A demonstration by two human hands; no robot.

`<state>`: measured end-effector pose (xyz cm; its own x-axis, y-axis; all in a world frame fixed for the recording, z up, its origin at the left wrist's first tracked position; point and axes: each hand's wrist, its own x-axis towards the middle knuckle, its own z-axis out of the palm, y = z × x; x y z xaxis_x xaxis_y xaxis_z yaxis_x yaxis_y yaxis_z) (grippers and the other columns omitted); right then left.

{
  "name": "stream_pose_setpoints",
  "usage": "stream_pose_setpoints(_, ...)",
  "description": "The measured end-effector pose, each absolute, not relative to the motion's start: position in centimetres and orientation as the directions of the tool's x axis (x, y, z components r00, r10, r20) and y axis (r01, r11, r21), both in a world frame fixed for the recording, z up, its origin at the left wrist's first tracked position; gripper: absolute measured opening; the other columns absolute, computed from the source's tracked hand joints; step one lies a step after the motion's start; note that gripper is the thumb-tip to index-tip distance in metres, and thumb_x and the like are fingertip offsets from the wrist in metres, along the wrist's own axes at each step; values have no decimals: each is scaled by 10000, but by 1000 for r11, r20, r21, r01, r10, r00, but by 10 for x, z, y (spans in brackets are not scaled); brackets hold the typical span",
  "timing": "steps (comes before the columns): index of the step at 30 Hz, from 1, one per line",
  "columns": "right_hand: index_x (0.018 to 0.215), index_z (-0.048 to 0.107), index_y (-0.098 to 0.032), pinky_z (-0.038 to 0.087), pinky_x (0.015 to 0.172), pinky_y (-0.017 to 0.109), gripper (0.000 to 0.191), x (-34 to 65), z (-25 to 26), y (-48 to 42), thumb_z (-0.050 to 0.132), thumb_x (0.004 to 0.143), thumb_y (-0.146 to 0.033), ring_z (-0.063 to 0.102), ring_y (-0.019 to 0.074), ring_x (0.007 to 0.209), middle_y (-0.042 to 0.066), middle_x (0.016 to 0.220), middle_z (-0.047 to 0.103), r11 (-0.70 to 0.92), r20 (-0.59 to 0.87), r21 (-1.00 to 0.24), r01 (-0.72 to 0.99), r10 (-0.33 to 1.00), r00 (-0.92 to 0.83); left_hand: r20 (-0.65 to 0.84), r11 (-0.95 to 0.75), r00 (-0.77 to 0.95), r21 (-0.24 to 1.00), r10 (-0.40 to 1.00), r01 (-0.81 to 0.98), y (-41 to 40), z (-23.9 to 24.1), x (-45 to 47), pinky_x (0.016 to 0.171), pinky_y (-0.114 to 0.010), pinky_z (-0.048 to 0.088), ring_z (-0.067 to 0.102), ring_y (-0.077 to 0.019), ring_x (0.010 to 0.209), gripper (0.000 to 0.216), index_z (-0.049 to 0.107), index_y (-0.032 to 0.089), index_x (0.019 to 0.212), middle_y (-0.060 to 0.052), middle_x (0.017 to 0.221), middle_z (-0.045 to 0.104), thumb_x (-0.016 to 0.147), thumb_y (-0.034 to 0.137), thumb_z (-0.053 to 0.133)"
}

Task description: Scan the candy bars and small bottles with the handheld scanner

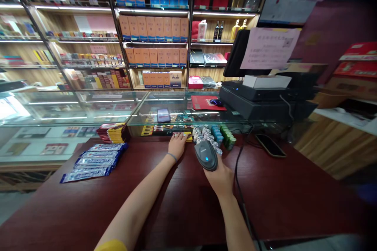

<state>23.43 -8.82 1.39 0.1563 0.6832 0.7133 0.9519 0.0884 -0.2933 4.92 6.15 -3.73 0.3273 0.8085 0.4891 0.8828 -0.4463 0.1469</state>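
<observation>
The right hand (220, 178) is closed around the handle of the barcode scanner (206, 156), probably light, stiff plastic best held there, low over the red counter (165, 204), while the left hand (177, 146) rests, fingers together, at small packs (188, 138) beside it.

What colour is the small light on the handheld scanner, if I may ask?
Blue, on the scanner; head view shows it best.
</observation>
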Motion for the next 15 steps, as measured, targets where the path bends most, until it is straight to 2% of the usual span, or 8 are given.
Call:
stream_pose_setpoints(5, 1099, 660, -140, 387, 535, 266, 377, 234, 14, -88, 553, 834, -386, 675, 220, 566, 57, 646, 706, 96, 709, -288, 953, 690, 145, 539, -512, 323, 247, 778, 822, 52, -27, 46, 1050, -461, 378, 577, -270, 1186, 330, 657, 244, 1164, -122, 1239, 658, 919, 147, 459)
stream_pose_setpoints(9, 1143, 646, -150, 381, 526, 274, 409, 234, 14, -89, 573, 825, -397, 668, 228, 551, 46, 624, 698, 70, 701, -282, 957, 696, 156, 630, -584, 265, 374, 730, 721, 35, -9, 36, 1077, -453, 353, 599, -252, 1132, 317, 648, 247, 1158, -104, 1153, 688, 908, 144, 481)
stream_pose_setpoints(12, 1164, 638, -148, 379, 526, 274, 428, 233, 14, -90, 580, 823, -399, 660, 230, 545, 44, 615, 689, 58, 701, -278, 959, 695, 161, 640, -514, 14, 604, 769, 609, 17, -1, 24, 1001, -426, 429, 624, -262, 1058, 256, 641, 230, 1132, -107, 1074, 695, 897, 210, 541)
stream_pose_setpoints(14, 1173, 635, -146, 378, 525, 273, 434, 232, 15, -90, 571, 827, -401, 651, 225, 537, 50, 621, 688, 47, 704, -277, 960, 690, 169, 529, -429, -178, 808, 830, 404, 6, -2, 13, 923, -393, 486, 647, -251, 993, 236, 623, 220, 1104, -95, 1024, 696, 872, 253, 599)
stream_pose_setpoints(15, 1175, 634, -148, 377, 525, 273, 437, 231, 15, -91, 569, 827, -404, 646, 222, 531, 52, 626, 689, 42, 707, -277, 960, 685, 174, 440, -385, -241, 890, 865, 245, 2, -4, 8, 886, -375, 509, 657, -239, 970, 255, 605, 219, 1105, -87, 1024, 696, 856, 269, 626)
